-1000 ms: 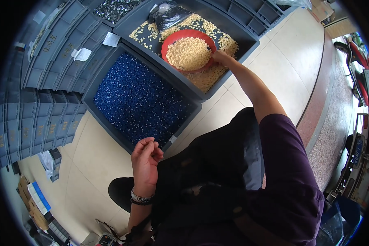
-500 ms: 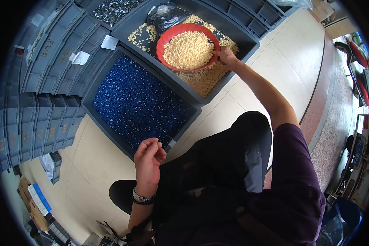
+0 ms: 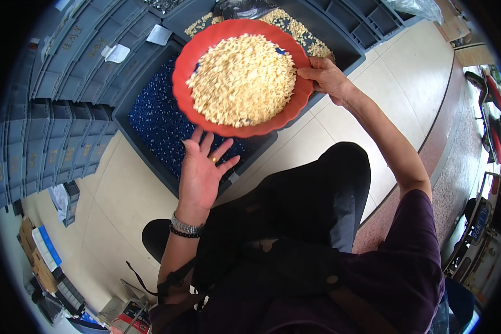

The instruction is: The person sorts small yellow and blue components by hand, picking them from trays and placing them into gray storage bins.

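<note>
A red scalloped bowl, heaped with small cream-coloured pieces, is raised above the bins. Gripping its right rim is my right hand, thumb over the edge. My left hand has its palm up and fingers spread, just below the bowl's near rim; fingertips come close to the rim, and I cannot tell if they touch. Under the bowl is a grey bin filled with small blue pieces, partly hidden. Beyond it, a second grey bin holds scattered cream pieces and a dark plastic bag.
Stacked grey crates stand at the left, with white paper labels on some. My bent knee is close to the bins' near side. Pale floor tiles lie to the right, and parked vehicles stand at the far right.
My right hand has lifted the bowl out of the far bin and brought it nearer, over the blue pieces. The left hand has opened and moved up toward it.
</note>
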`<action>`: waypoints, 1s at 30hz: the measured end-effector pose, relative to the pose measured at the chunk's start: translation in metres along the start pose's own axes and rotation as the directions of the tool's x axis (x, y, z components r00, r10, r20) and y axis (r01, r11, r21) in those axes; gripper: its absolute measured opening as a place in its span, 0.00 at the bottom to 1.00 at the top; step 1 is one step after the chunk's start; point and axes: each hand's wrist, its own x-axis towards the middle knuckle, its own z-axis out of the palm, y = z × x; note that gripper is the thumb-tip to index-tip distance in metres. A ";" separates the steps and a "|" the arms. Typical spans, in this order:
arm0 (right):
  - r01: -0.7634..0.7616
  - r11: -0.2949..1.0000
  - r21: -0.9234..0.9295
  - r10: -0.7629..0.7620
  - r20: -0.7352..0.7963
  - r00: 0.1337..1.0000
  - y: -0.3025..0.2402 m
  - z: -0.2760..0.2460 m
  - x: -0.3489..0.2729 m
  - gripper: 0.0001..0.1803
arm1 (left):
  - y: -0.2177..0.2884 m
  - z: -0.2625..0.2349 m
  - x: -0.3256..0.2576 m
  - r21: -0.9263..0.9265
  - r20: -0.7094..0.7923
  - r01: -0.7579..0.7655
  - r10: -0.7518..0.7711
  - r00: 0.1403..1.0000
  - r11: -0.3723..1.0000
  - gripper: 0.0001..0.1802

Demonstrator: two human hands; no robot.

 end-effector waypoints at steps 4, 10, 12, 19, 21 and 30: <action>-0.022 0.999 -0.046 0.028 0.151 0.988 -0.001 0.027 -0.015 0.24 | 0.004 -0.008 -0.002 -0.165 0.197 -0.044 0.077 0.977 0.985 0.41; -0.213 0.937 0.277 0.054 0.487 0.872 0.016 0.020 -0.011 0.40 | 0.001 -0.049 -0.017 -0.188 0.006 -0.105 0.108 0.994 0.976 0.34; -0.251 0.880 0.404 -0.004 0.534 0.846 0.016 0.029 -0.014 0.45 | 0.001 -0.060 -0.023 -0.198 -0.005 -0.105 0.106 0.994 0.975 0.35; -0.224 0.855 0.467 -0.050 0.505 0.862 0.026 0.028 -0.023 0.49 | -0.004 -0.085 -0.034 -0.190 -0.001 -0.152 0.155 0.988 0.970 0.32; -0.217 0.849 0.481 -0.058 0.493 0.868 0.025 0.029 -0.025 0.49 | -0.004 -0.086 -0.038 -0.209 -0.018 -0.143 0.142 0.990 0.967 0.31; -0.160 0.824 0.543 -0.102 0.421 0.901 0.020 0.027 -0.042 0.48 | -0.012 -0.087 -0.050 -0.207 -0.012 -0.151 0.151 0.988 0.967 0.32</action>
